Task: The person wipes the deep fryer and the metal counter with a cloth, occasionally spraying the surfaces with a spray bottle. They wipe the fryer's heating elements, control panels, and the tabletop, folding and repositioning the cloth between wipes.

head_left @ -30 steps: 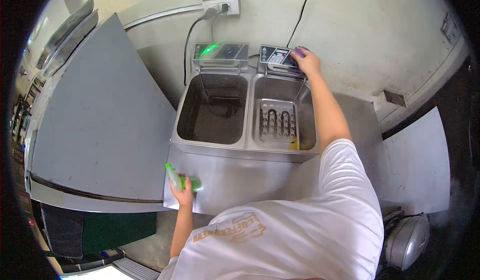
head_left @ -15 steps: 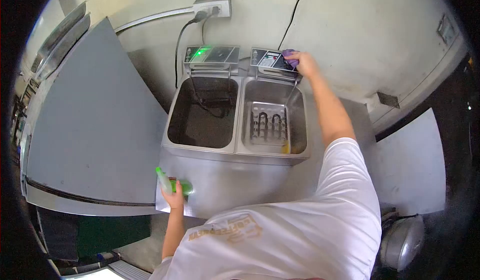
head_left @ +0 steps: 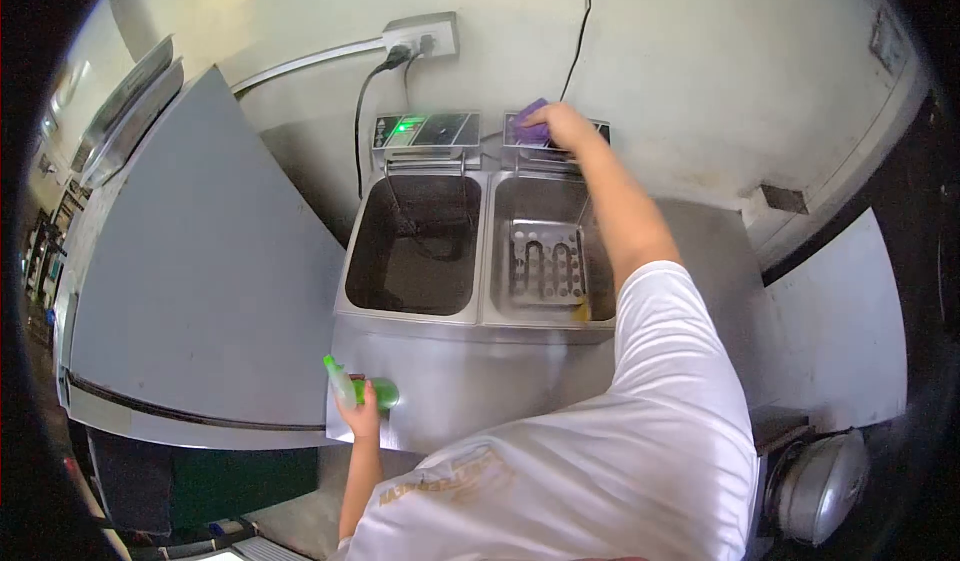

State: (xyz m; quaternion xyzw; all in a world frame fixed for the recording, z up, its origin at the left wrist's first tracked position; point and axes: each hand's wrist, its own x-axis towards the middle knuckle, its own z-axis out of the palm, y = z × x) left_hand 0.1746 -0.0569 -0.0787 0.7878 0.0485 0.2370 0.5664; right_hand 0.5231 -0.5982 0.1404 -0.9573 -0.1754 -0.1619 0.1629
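My right hand (head_left: pixel 563 126) presses a purple cloth (head_left: pixel 530 127) against the right control box (head_left: pixel 592 132) of a two-basin electric fryer (head_left: pixel 480 319). The cloth covers the left part of that panel. In my left hand (head_left: pixel 364 411) is a green spray bottle (head_left: pixel 379 393), held low over the steel counter with its nozzle pointing up and left. The left control box (head_left: pixel 428 133) shows a lit green light. Dark contents or a dark surface fill the left basin (head_left: pixel 415 261); the right basin (head_left: pixel 508 201) holds a perforated plate (head_left: pixel 547 261) and a looped heating element.
A large grey panel (head_left: pixel 200 281) stands at the left. Behind the fryer, a wall outlet (head_left: pixel 421 35) has a black cord (head_left: pixel 366 111) plugged in. The steel counter (head_left: pixel 460 376) extends in front. A round metal pot (head_left: pixel 820 486) sits low at the right.
My right hand and the cloth have moved left across the right control box, from its right end to its left part. My left hand still grips the bottle. The view has shifted slightly.
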